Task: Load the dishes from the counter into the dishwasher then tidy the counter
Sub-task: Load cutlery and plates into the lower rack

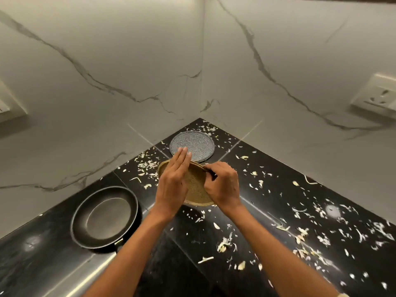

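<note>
Head view: round tan woven mat (196, 187) is pinched at its rim by right hand (224, 185), flat open left hand (174, 181) steadying; best kept level over black counter (267, 211).

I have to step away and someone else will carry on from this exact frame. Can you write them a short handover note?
Left hand: fingers straight, laid flat against the tan round mat, steadying it.
Right hand: pinches the mat's rim at a small dark tab; the mat is tilted, lifted off the black counter.
Grey speckled round trivet lies flat in the counter's back corner.
Black frying pan sits on the counter to the left, untouched.
Pale peel scraps are scattered across the counter, mostly on the right.
Done: nothing confirmed; the dishwasher is out of view.
Left: load the pan, put away mat and trivet, clear the scraps.
</note>
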Available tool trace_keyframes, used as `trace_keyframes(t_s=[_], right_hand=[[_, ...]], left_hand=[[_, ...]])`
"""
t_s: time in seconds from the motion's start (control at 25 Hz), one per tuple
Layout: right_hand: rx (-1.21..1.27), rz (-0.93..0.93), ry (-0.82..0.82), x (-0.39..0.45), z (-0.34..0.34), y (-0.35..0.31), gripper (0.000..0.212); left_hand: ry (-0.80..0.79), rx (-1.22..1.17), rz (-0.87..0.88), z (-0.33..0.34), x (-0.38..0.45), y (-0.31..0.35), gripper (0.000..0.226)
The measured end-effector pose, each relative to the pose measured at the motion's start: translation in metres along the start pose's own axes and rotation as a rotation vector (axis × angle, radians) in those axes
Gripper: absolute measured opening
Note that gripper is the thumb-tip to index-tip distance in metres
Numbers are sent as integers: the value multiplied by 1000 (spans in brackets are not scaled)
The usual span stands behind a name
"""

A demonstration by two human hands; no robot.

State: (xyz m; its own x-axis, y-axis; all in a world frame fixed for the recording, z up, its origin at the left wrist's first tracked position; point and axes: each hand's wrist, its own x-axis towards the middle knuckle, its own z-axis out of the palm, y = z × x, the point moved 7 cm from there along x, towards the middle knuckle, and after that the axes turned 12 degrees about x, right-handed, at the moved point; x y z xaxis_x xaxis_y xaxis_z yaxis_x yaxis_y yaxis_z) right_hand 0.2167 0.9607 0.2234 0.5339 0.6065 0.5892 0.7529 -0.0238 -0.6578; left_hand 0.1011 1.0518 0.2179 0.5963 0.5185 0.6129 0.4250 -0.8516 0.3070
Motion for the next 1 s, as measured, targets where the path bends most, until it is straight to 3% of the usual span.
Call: trace_keyframes(t_s=[0.28, 0.68, 1.0], right_hand=[[-73, -14, 9, -67, -102, 5, 21], [-155, 169, 68, -208, -277, 14, 23], [-231, 249, 153, -298, -367, -5, 22]], left_hand=[[-88, -79, 174, -5, -22, 89, 41], [-309, -229, 345, 1, -107, 264, 48], [-392, -355, 503, -11, -164, 359, 50]])
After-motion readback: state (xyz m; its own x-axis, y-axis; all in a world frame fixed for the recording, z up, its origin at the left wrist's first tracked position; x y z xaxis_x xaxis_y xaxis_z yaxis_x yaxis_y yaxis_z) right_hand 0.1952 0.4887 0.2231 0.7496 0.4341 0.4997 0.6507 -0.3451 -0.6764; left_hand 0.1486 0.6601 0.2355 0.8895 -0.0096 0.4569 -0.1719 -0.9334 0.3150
